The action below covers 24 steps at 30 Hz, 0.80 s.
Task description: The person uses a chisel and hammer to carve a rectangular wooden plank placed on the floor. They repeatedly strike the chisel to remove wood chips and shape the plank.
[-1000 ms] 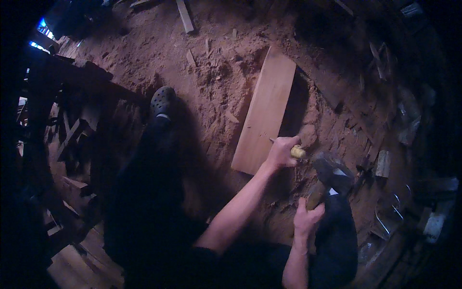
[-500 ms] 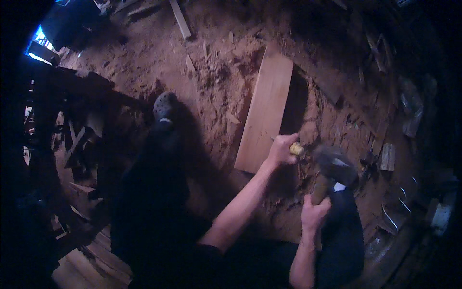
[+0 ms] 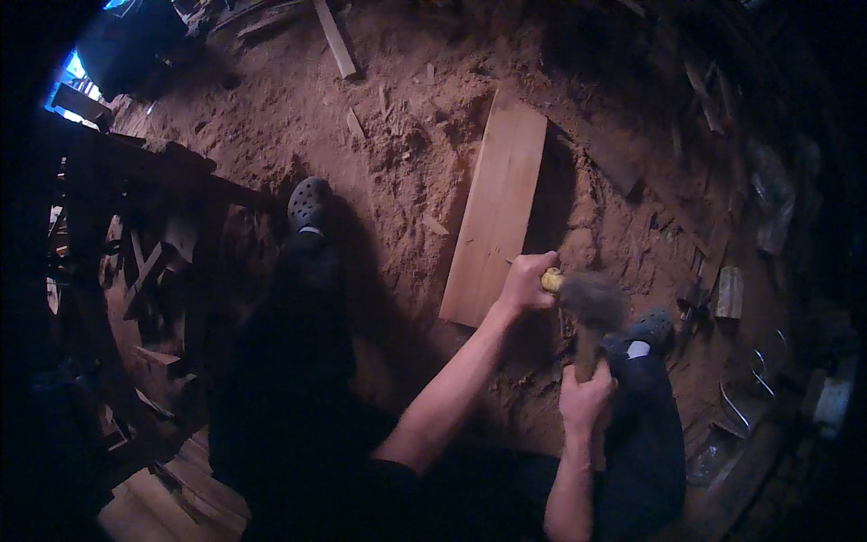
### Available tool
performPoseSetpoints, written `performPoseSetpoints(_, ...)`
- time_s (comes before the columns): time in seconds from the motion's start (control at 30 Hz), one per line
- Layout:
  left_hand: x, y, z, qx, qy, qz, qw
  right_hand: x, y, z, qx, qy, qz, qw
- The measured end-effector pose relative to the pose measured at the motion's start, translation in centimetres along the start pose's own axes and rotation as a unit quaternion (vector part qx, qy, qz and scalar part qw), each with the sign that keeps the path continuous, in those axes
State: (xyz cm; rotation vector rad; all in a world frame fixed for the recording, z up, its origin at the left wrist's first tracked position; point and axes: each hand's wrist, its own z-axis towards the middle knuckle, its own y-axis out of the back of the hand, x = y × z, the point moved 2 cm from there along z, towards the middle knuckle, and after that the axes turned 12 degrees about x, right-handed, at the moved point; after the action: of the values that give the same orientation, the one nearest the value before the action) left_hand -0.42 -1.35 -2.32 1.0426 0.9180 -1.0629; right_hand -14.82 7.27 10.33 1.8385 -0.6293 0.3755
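Left hand (image 3: 528,284) grips one yellow-handled chisel (image 3: 552,280) at one wooden plank (image 3: 498,203); right hand (image 3: 586,397) clenches one motion-blurred hammer (image 3: 589,316).

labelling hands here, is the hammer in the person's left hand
No, the right hand grips the hammer, while the left hand holds a yellow-handled tool.

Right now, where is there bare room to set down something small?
The board has bare wood beyond the left hand. The ground between board and left shoe is mostly open, bar small chips. It is crowded around the yellow handle and hammer, and among wood scraps at far left.
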Motion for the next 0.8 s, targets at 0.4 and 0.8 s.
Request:
performPoseSetpoints(0.4, 0.5, -0.3, -1.1, -0.016, -0.019, 0.007, 1.0, -0.8, 0.0, -1.4, -0.127, 0.097, 0.036, 0.987)
performPoseSetpoints(0.8, -0.1, 0.5, 0.8, -0.044, -0.023, -0.002, 0.999, -0.6, -0.8, -0.3, -0.042, 0.066, 0.002, 0.997)
